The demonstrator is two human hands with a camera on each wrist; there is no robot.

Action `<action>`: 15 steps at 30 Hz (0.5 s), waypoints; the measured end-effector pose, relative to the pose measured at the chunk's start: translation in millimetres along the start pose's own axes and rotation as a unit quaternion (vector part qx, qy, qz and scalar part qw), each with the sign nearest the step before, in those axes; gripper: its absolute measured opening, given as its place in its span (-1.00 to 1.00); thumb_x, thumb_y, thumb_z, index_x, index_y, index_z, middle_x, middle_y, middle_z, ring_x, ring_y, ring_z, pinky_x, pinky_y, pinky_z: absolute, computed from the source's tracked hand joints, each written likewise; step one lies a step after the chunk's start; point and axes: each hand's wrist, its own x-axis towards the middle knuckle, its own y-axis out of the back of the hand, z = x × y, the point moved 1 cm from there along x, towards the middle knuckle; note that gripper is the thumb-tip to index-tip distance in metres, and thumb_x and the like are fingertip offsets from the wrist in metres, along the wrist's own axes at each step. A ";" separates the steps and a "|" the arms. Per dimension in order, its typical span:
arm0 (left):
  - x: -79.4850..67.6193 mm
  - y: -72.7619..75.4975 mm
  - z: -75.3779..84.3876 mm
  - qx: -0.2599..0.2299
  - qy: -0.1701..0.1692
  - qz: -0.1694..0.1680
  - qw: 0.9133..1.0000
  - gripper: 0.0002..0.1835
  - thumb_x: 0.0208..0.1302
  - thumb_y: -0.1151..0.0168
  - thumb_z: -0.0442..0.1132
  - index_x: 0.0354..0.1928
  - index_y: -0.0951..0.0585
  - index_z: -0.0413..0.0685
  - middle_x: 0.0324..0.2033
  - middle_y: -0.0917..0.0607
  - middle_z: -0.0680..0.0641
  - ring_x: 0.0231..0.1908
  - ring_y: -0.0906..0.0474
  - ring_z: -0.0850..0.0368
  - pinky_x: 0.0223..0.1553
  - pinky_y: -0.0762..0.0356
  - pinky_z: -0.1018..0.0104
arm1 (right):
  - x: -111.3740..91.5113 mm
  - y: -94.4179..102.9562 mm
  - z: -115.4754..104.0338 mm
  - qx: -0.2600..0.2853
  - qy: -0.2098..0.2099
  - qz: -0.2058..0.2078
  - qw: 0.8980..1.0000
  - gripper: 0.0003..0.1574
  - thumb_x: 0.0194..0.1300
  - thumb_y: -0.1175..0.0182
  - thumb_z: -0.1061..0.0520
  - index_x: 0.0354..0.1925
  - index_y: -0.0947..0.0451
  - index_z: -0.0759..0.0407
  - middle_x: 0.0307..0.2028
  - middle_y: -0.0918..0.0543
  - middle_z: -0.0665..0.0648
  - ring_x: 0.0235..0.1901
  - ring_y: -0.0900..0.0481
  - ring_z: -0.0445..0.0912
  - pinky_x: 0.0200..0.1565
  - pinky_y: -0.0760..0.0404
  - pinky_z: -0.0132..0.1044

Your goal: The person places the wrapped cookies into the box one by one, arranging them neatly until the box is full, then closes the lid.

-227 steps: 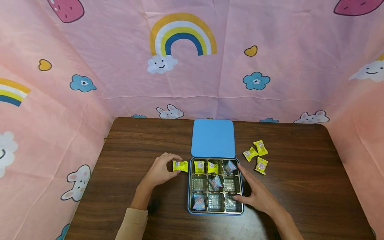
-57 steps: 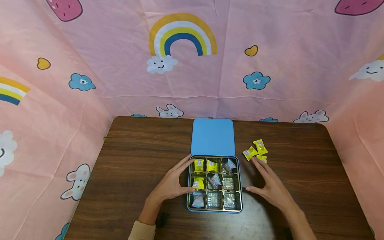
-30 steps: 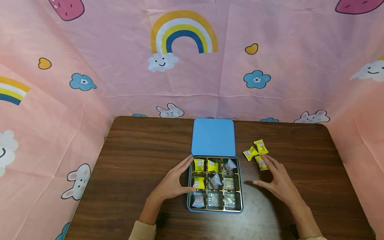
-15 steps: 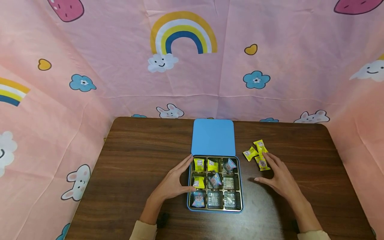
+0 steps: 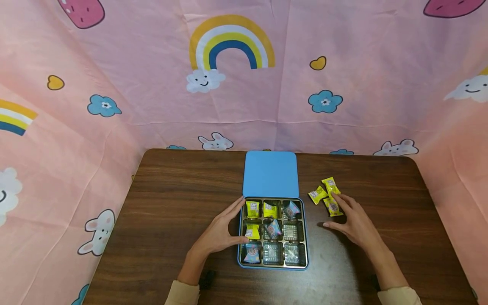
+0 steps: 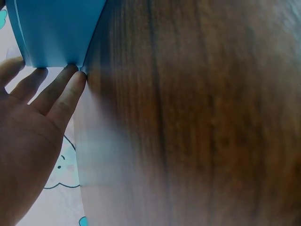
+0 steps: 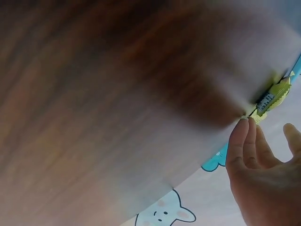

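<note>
A blue tin (image 5: pixel 307 254) with several square compartments lies open in front of me. Three yellow wrapped candies (image 5: pixel 252 209) fill the two left compartments of its back row and the left one of its middle row. Three blue wrapped candies (image 5: pixel 251 254) sit at front left, centre and back right. My left hand (image 5: pixel 217 233) rests against the tin's left side, fingers straight, thumb at the rim. To the right, my right hand (image 5: pixel 356 222) has its extended fingertips at the nearer loose yellow candies (image 5: pixel 333 207), thumb spread apart; the right wrist view shows the fingertips beside a yellow wrapper (image 7: pixel 275 96).
The tin's flat blue lid (image 5: pixel 271 173) is folded back behind it. Another loose yellow candy (image 5: pixel 317 195) lies right of the lid. The brown wooden table (image 5: pixel 183 182) ends at a pink patterned cloth (image 5: pixel 152 76) behind and at both sides.
My left hand has set a yellow candy into the middle-left compartment and moved onto the tin's side. My right hand has left the tin for the loose candies, and the nearest one has shifted.
</note>
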 end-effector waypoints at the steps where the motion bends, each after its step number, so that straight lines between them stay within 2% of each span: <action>1: -0.1 -0.2 -0.3 0.001 0.003 0.000 1.000 0.18 0.05 -0.49 0.20 0.59 0.01 0.16 0.57 0.00 0.04 0.50 0.00 -0.02 0.30 -0.23 -0.29 | 0.2 0.3 0.0 -0.001 -0.001 -0.001 1.000 0.21 0.04 -0.52 -0.20 0.52 -0.18 0.06 0.29 -0.31 0.43 0.18 -0.36 0.38 0.08 -0.39 0.40; 8: -0.4 -0.7 -2.4 -0.007 0.011 0.000 1.000 0.18 0.04 -0.53 0.12 0.60 0.01 0.18 0.57 0.02 0.10 0.50 0.01 0.04 0.32 -0.21 -0.27 | 5.9 -2.5 0.8 -0.011 0.012 0.015 1.000 -0.01 0.05 -0.55 0.09 0.39 -0.37 0.24 0.12 -0.41 0.41 0.05 -0.48 0.32 0.01 -0.50 0.26; 15: 0.3 -0.9 -1.5 -0.011 0.001 0.005 1.000 0.18 0.04 -0.53 0.14 0.59 -0.01 0.14 0.56 -0.01 0.05 0.50 0.00 -0.01 0.32 -0.21 -0.28 | 8.7 -3.4 2.1 -0.017 0.008 0.016 1.000 -0.10 0.06 -0.54 0.15 0.34 -0.43 0.27 0.06 -0.40 0.37 -0.04 -0.52 0.23 -0.07 -0.56 0.17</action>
